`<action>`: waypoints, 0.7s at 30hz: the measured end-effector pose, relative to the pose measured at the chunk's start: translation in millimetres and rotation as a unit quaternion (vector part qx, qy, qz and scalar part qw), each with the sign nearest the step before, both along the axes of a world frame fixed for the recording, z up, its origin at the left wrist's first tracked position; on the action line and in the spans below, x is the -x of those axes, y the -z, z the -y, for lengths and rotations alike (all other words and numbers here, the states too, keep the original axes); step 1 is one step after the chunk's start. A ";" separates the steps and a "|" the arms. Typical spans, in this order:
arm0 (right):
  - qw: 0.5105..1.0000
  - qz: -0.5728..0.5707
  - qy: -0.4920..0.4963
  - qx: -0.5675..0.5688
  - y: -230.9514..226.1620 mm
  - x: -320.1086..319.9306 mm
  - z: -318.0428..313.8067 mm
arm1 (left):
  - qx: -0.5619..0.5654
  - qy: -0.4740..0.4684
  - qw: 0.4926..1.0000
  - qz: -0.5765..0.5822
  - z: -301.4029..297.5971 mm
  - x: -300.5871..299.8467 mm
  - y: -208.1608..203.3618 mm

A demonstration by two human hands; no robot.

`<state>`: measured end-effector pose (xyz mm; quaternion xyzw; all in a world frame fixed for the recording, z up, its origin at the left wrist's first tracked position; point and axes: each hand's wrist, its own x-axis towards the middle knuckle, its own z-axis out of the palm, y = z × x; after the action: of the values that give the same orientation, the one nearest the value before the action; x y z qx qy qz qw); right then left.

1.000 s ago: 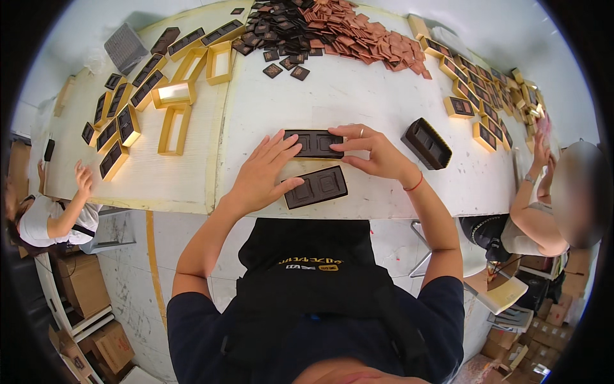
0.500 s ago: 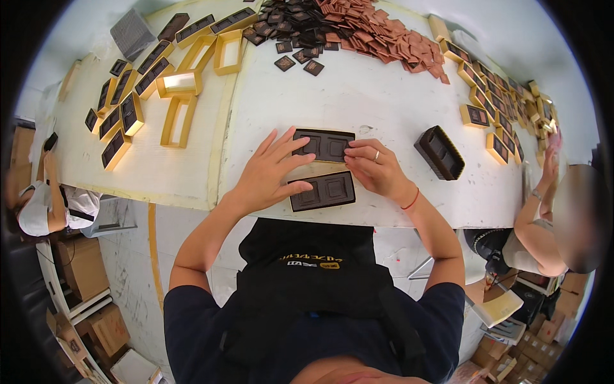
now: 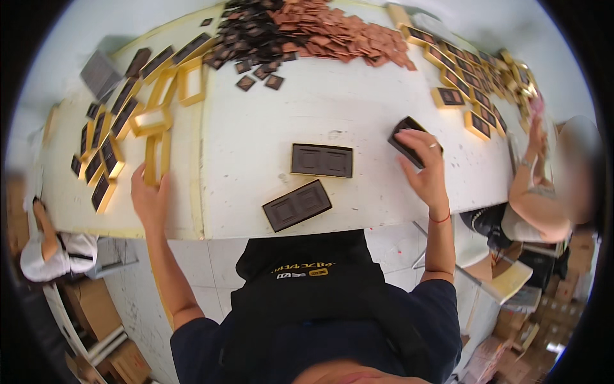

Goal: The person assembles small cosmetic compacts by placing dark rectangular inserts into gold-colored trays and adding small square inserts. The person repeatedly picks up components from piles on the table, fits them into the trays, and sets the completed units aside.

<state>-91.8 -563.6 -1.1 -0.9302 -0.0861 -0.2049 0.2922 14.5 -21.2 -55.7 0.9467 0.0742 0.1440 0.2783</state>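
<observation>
At the left, the fingers and thumb of my left hand [image 3: 151, 198] go round the near end of an empty gold box frame [image 3: 155, 157]. My right hand [image 3: 425, 169] is on a stack of dark brown plastic trays [image 3: 403, 131]; its fingers lie over the top and cover part of it. In front of me lie two gold-edged boxes, each fitted with a dark two-compartment tray. The farther box [image 3: 322, 160] is nearly square to me, and the nearer box [image 3: 297, 205] is tilted. Both are out of my hands.
Dark squares [image 3: 246, 38] and copper-coloured squares [image 3: 345, 35] are heaped at the far side. More gold frames and tray-fitted boxes [image 3: 102, 192] stand at the left. Rows of filled boxes [image 3: 476, 121] are at the right, near a co-worker's arm [image 3: 531, 169]. Another person sits far left.
Both hands have left the two boxes: my left hand to the gold frame, my right to the tray stack. The nearer box has turned and shifted left. The view has shifted too.
</observation>
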 end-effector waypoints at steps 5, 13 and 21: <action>0.975 0.045 0.147 0.161 29.8 33.6 35.1 | 0.101 0.169 0.979 0.050 52.6 11.3 -11.4; 0.991 -0.060 0.117 0.014 5.4 34.5 36.0 | 0.083 0.422 0.902 -0.028 136.6 -45.3 -12.6; 0.989 -0.082 0.102 -0.064 -5.3 30.6 49.9 | 0.188 0.397 0.896 -0.071 122.7 -31.7 -2.0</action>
<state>-122.4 -613.6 4.1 -0.9270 0.0472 -0.1617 0.3351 46.2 -143.9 -53.7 0.8353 -0.2628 -0.0625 0.4789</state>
